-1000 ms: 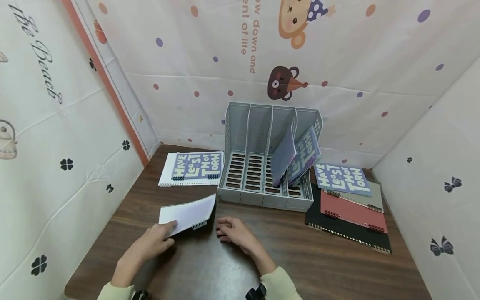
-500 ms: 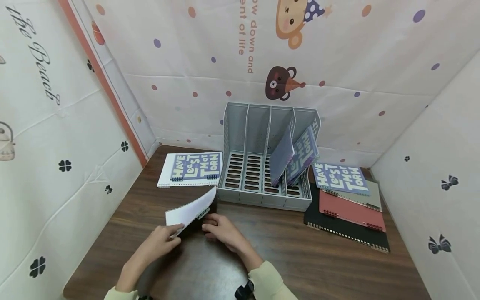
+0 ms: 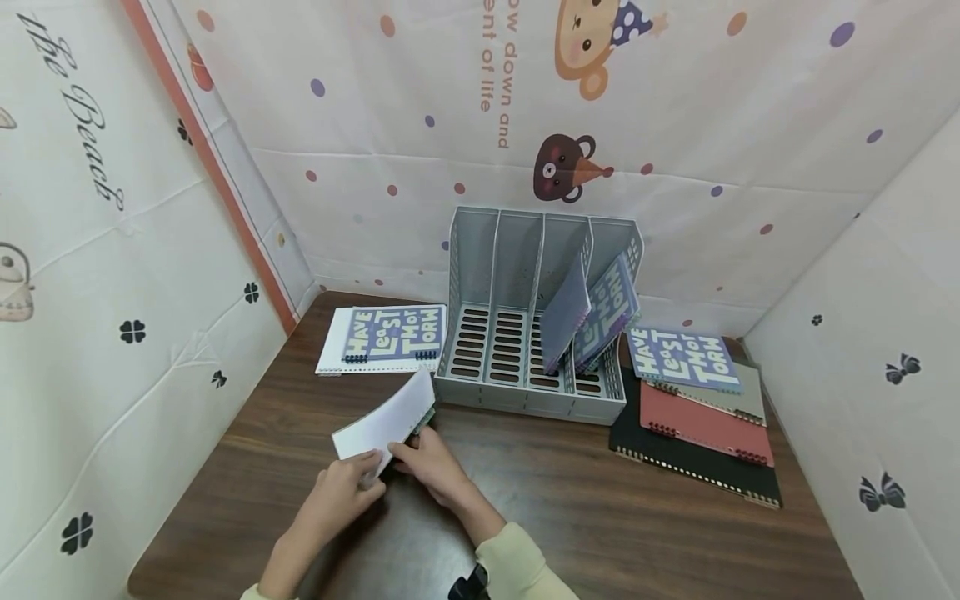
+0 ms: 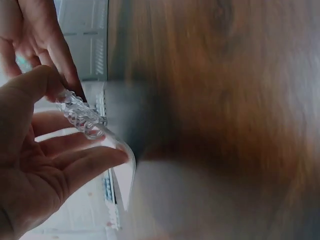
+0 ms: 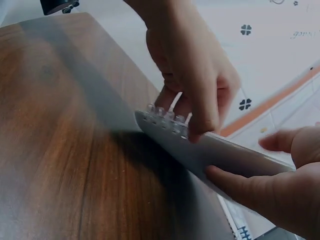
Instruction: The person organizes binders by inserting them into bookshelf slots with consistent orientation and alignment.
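Note:
A small white spiral notebook [image 3: 386, 425] is held tilted above the table, its clear coils [image 4: 82, 117] along the edge nearer the person. My left hand [image 3: 337, 493] pinches it at the near corner; the left wrist view shows thumb and fingers on either side of that coiled edge. Farther along the same edge, my right hand [image 3: 431, 465] grips the notebook. In the right wrist view, the right hand [image 5: 285, 192] has a finger along the lower face and another part of the hand at the upper edge. The notebook's underside is hidden in the head view.
Behind stands a grey four-slot file organizer [image 3: 528, 396], with blue notebooks [image 3: 603, 312] leaning in its right slots. Left of it, a blue lettered notebook [image 3: 393, 332] lies on a white one [image 3: 330, 360]. To the right, black [image 3: 697, 467], red [image 3: 708, 421], grey and blue notebooks overlap.
The right hand has moved left from the tabletop to grip the notebook's coiled edge. The left hand has shifted slightly right, and the notebook has turned and tilted up more.

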A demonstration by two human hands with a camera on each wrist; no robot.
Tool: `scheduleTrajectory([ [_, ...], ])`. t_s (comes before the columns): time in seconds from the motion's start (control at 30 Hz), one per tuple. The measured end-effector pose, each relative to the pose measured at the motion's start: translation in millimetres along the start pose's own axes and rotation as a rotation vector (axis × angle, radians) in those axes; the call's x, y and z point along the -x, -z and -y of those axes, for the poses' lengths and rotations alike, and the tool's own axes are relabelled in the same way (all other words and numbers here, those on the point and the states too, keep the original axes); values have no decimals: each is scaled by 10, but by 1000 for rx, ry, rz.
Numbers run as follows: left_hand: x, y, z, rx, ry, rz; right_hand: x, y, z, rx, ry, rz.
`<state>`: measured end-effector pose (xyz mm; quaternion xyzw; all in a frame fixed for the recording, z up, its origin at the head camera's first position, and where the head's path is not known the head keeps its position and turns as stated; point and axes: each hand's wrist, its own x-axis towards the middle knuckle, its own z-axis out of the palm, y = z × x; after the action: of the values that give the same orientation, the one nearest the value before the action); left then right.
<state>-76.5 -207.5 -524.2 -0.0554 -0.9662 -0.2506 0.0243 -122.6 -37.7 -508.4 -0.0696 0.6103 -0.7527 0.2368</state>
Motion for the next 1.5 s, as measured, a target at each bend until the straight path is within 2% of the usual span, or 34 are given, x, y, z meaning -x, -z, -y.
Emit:
scheduleTrajectory([
  [0.2, 8, -8, -111, -45, 26, -23, -22, 12, -15, -3, 40, -25],
  [0.37, 7, 8, -167, -56, 44, -83, -43, 35, 9, 8, 67, -47],
  [0.5, -28, 29, -198, -36, 13, -146, -31, 76, 86, 18, 104, -52],
  [0.63, -85, 46, -215, 30, -54, -190, 18, 158, 193, 26, 136, -69],
  [0.73, -157, 64, -226, 63, -103, -235, 71, 254, 282, 20, 150, -94],
  [0.83, -255, 83, -238, 91, -115, -276, 135, 376, 379, 14, 160, -117],
  [0.93, -391, 60, -247, 156, -85, -303, 219, 512, 474, 13, 181, -132],
  [1.03, -577, -7, -262, 261, -9, -288, 332, 630, 556, 10, 193, -152],
  [1.2, -1001, -124, -337, 400, 93, -267, 525, 773, 687, 5, 195, -171],
  [1.37, -1502, -224, -450, 465, 66, -253, 669, 926, 825, 33, 202, -214],
  [1.5, -1751, -266, -491, 428, 59, -146, 778, 1013, 901, 73, 175, -247],
])
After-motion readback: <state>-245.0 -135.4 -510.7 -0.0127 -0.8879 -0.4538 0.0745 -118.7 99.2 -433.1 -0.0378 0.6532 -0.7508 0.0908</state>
